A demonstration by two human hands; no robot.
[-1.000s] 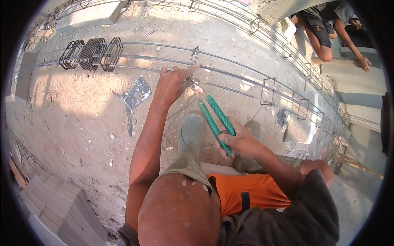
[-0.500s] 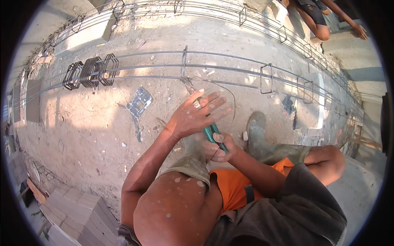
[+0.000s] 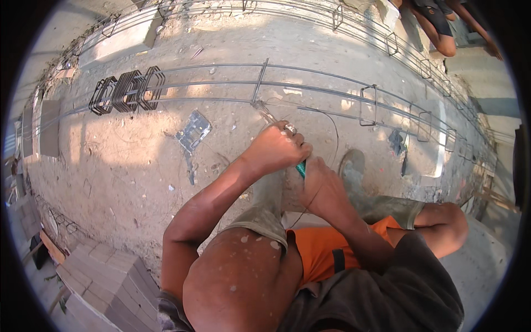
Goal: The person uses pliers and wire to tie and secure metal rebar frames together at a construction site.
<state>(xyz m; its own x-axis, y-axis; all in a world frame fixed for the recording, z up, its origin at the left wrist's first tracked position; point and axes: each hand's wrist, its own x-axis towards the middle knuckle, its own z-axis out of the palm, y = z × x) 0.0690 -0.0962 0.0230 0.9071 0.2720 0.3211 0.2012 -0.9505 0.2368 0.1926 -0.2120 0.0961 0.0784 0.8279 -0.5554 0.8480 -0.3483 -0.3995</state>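
Observation:
My left hand (image 3: 276, 148) is closed round the upper part of a pair of pincers with green grips (image 3: 301, 168). Lower down, my right hand (image 3: 323, 188) is wrapped over the handles, hiding most of them. The metal jaws reach up to the near corner of a steel stirrup (image 3: 259, 82), which is tilted on the long rebar rods (image 3: 210, 83). From that corner a thin tie wire (image 3: 336, 130) loops out to the right and passes down across my right hand. My fingers cover the joint of the pincers.
Bunched stirrups (image 3: 127, 91) hang on the rods at the left. A second rebar cage (image 3: 337, 17) runs along the back. Concrete blocks (image 3: 119, 36) prop the steel, and a dark flat plastic piece (image 3: 192, 131) lies on the dirt. Stacked blocks (image 3: 105, 271) stand lower left; another person (image 3: 437, 30) sits far right.
My left hand, spread out over the pincers before, has closed round them. My right hand has moved slightly up and right and turned over the handles. The stirrup now leans more.

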